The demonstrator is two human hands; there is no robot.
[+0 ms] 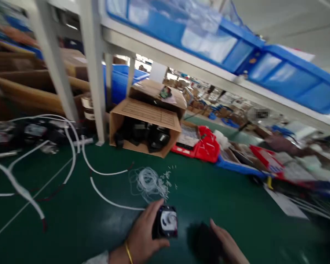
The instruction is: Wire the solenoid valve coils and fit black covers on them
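My left hand [141, 236] is closed round a small black device with a white and silver face [168, 221], held just above the green table [104, 234]. To its right, my right hand [227, 241] grips a dark black piece [207, 242] whose shape is smeared by motion; its fingers are partly hidden. Beyond the device lies a loose coil of thin clear tubing or line [148, 179], with many tiny pale pieces [166, 182] scattered beside it. A white cable [110, 200] runs along the table up to my left hand; whether it joins the device I cannot tell.
An open cardboard box [154, 110] with black parts stands at the back. Right of it are a red tray [207, 145] and a blue bin [238, 167] of parts. White cables [19, 183] sprawl at left near a shelf post [93, 73]. Blue crates [297, 77] sit on the shelf overhead.
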